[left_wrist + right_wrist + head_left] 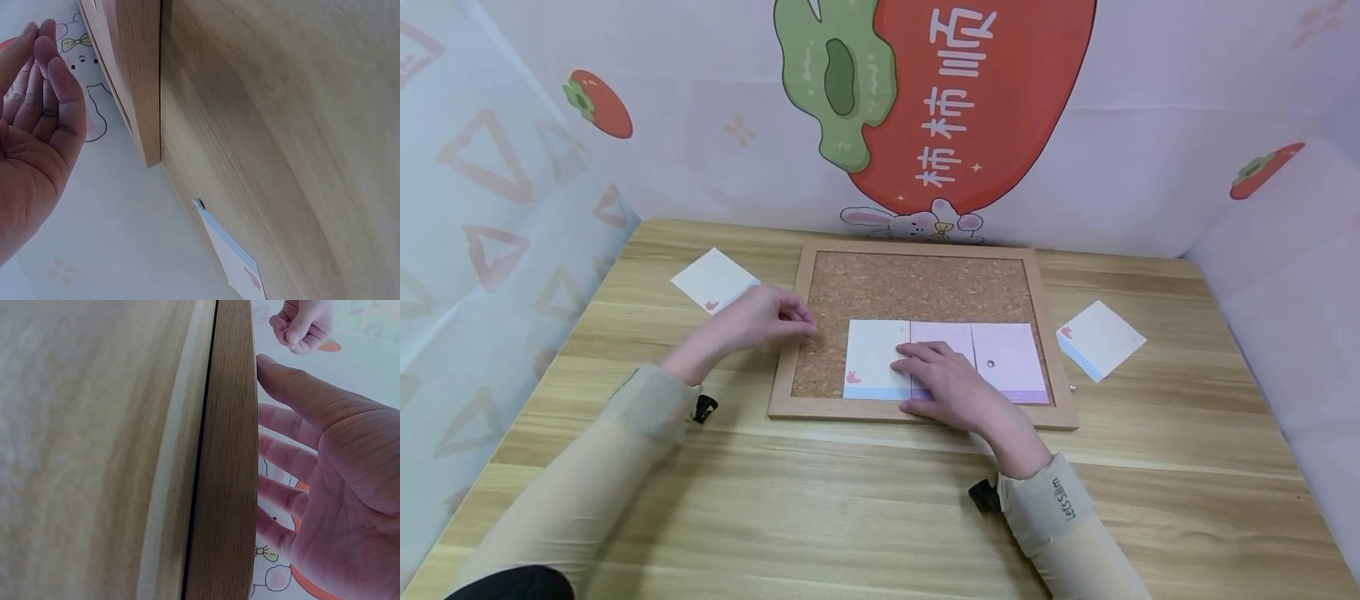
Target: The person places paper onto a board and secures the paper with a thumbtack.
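A cork board [919,287] in a wooden frame [917,248] lies on the table. Three note cards line its lower part: a white card [877,354], a pink middle card [951,331] and a pink right card [1018,354] with a small round metal pin [990,363]. My right hand [947,383], fingers spread, rests across the middle card and touches the white card's edge. Over the board's left frame edge hovers my left hand [767,317], thumb and fingertips brought together; whether something tiny sits between them is hidden. In the left wrist view the left hand [40,125] shows nothing held.
One loose white card [713,279] lies left of the board, partly behind the left hand. Another white card [1101,340] lies to the right. A small shiny object [1072,387] is by the frame's right edge. A printed cloth wall [1120,183] stands behind.
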A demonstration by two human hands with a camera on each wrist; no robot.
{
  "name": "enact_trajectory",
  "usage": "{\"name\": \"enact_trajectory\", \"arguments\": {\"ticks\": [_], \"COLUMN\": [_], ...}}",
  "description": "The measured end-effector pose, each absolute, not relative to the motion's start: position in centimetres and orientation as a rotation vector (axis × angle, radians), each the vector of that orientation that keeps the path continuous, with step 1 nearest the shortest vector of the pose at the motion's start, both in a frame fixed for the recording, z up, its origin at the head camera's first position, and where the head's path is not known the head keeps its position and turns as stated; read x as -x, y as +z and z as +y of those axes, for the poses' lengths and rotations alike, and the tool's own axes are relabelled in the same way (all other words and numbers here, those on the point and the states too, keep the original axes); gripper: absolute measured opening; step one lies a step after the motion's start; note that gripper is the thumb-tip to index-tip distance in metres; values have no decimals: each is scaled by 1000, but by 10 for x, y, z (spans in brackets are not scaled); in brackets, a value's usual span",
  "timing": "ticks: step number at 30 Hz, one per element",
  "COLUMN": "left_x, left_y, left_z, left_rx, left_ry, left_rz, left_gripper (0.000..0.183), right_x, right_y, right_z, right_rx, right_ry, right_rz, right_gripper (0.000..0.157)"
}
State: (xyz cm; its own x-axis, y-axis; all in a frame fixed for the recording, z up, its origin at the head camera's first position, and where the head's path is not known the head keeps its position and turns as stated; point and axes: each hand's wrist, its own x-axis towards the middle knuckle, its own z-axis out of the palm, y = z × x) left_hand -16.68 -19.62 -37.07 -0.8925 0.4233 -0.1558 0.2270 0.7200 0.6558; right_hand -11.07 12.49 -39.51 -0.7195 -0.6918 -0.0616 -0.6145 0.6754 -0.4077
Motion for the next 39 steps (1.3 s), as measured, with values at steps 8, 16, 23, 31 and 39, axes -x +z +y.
{"name": "enact_trajectory", "arguments": {"ticks": [8, 16, 23, 31, 39], "left_x": [168, 170, 173, 177, 178], "left_y": [-369, -369, -370, -373, -375], "left_z": [-180, -163, -150, -138, -124], "left_rx": [-637, -747, -773, -705, -630], "left_ry": [858, 842, 799, 777, 751], "left_rz": [2663, 2602, 2559, 2569, 2572], "left_gripper": [7, 10, 11, 10, 8], "right_x": [111, 111, 112, 112, 113], "right_y": [-394, -393, -392, -392, -394], "right_z": [125, 126, 126, 127, 126], "right_rx": [1054, 1053, 1054, 1061, 1075], "right_ry": [-530, -533, -530, -536, -533], "right_rz": [2680, 2672, 2668, 2666, 2670], "right_gripper": [55, 55, 55, 55, 55]}}
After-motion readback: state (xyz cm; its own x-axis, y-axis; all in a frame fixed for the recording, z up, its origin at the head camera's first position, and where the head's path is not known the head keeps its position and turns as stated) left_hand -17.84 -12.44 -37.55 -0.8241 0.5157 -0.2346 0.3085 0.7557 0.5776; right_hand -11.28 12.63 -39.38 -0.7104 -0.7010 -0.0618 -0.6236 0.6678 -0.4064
